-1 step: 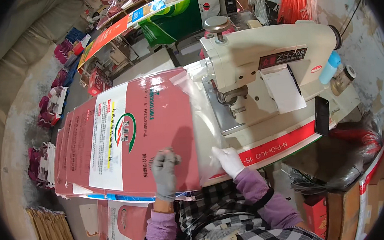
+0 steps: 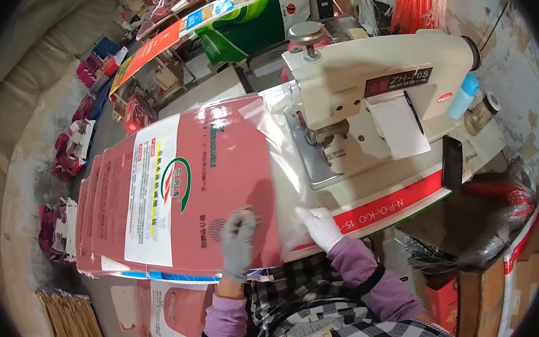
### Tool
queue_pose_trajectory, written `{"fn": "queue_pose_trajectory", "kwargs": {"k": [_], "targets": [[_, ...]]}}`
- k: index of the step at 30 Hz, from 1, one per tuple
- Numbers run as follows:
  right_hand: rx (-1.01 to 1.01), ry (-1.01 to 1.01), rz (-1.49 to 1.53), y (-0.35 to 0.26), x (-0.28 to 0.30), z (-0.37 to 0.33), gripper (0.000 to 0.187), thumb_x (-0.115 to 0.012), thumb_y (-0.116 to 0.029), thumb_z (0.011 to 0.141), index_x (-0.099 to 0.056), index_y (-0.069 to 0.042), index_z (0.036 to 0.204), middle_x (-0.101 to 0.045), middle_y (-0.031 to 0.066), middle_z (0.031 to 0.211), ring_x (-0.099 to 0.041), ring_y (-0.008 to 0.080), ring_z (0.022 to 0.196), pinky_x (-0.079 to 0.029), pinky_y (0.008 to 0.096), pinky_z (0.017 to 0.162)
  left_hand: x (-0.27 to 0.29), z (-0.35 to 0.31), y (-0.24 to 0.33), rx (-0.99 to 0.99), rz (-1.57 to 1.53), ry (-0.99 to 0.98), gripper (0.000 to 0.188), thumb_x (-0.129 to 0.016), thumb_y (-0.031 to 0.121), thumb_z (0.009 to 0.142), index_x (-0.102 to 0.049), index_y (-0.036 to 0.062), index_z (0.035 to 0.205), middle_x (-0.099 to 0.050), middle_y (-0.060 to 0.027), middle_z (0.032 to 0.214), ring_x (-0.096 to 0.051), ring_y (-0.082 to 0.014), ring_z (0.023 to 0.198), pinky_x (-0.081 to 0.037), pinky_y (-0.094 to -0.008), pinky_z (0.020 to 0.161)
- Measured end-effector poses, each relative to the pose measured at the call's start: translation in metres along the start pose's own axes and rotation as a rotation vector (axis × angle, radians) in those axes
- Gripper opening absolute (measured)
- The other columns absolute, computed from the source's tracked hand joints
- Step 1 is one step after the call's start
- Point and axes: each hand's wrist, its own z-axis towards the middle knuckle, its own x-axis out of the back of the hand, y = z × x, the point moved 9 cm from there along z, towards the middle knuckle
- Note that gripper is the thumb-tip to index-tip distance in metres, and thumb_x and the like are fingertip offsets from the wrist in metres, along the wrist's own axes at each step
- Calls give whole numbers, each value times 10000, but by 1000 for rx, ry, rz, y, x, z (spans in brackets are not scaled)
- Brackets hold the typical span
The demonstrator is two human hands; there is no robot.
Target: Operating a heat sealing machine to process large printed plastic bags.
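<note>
A stack of dark red woven bags (image 2: pixel 225 165) with a white printed band lies flat in front of me, left of a cream industrial sewing machine (image 2: pixel 363 66). From the top bag's right end sticks out a translucent plastic liner (image 2: pixel 289 179). Over the bag's near right part is my left hand (image 2: pixel 238 239) in a grey glove, its fingers curled and slightly blurred; whether anything is in them is hidden. My right hand (image 2: pixel 321 228), gloved in white, has its fingers pressed together at the liner's near edge, by the machine table.
A notepad with a pen (image 2: pixel 399 126) rests on the machine bed. A dark phone (image 2: pixel 452 163) lies near the table's right edge, with a light blue bottle (image 2: pixel 464 96) behind it. Folded brown bundles (image 2: pixel 76 329) stand on the floor at left. Cardboard boxes (image 2: pixel 488 297) stand at right.
My left hand has shifted slightly to the right over the bag and is a little more blurred. My right hand has edged slightly left; the bags stay put.
</note>
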Motion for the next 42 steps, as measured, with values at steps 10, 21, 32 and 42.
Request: {"fn": "queue_pose_trajectory", "kwargs": {"k": [10,21,32,42], "targets": [[103,60,-11,-12,-31,-3,373,-651,-335,921,-681,-41,693,-553,-23,561,-495,83,505,-394,270,492,-22,1,-23,189,-35,-279,102,-590,-13,902,-662,21,965,-663,-11,872,-569,-51,684,-463,-202,621],[445,-194,-648,-85,-85,-58,270,-770,-191,762,-617,-21,906,-644,135,834,-650,271,778,-505,360,744,-10,-18,17,-25,-140,-86,90,-540,56,956,-610,17,997,-591,8,874,-548,-81,779,-471,-255,744],[678,-337,-605,-52,-94,-28,300,-657,-284,855,-653,-88,1081,-666,127,932,-640,308,850,-499,400,779,40,-6,-24,336,686,-119,159,-609,164,812,-632,12,773,-632,-186,737,-632,-339,641,-483,-409,577],[922,-382,-959,-50,-114,-64,379,-649,-399,820,-666,-199,1142,-601,89,822,-588,301,842,-469,421,810,58,-40,-24,208,197,53,240,-582,237,947,-683,22,911,-650,6,726,-583,-91,619,-484,-271,585]]}}
